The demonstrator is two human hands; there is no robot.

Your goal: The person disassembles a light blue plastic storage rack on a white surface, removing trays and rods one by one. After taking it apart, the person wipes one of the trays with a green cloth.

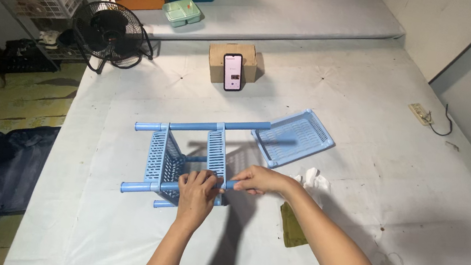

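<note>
Mid-assembly: left hand point(197, 187) steadies the blue rack point(187, 159), right hand point(258, 180) pinches its near pole point(170, 186) — the loose shelf point(295, 135), at two o'clock, seems next

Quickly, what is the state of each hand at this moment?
Left hand: closed, gripping the near blue pole where it passes the shelf tray.
Right hand: closed, pinching the same pole's end.
</note>
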